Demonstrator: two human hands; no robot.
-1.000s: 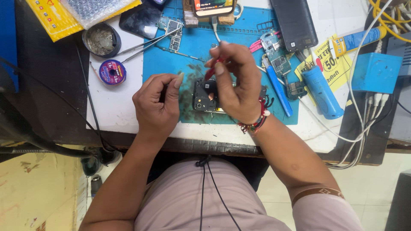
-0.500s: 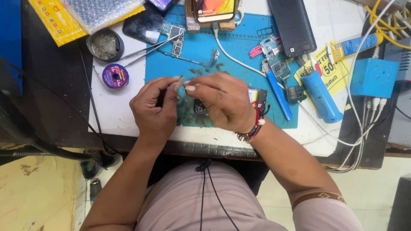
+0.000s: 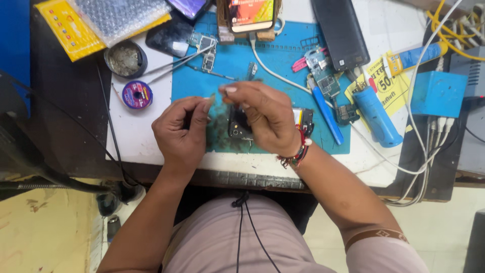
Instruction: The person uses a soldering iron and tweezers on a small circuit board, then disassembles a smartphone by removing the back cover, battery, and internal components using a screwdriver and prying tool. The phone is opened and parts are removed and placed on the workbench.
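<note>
Round tin [image 3: 125, 59] of grey paste beside solder spool [image 3: 137, 94]

Phone repair workshop, blue mat [image 3: 283, 60], circuit boards [image 3: 326, 76]

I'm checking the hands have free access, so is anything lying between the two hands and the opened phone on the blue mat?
Nothing visible does. The left hand and right hand hover right over the opened phone on the blue mat. The right hand covers part of it, so any contact is hidden.
</note>
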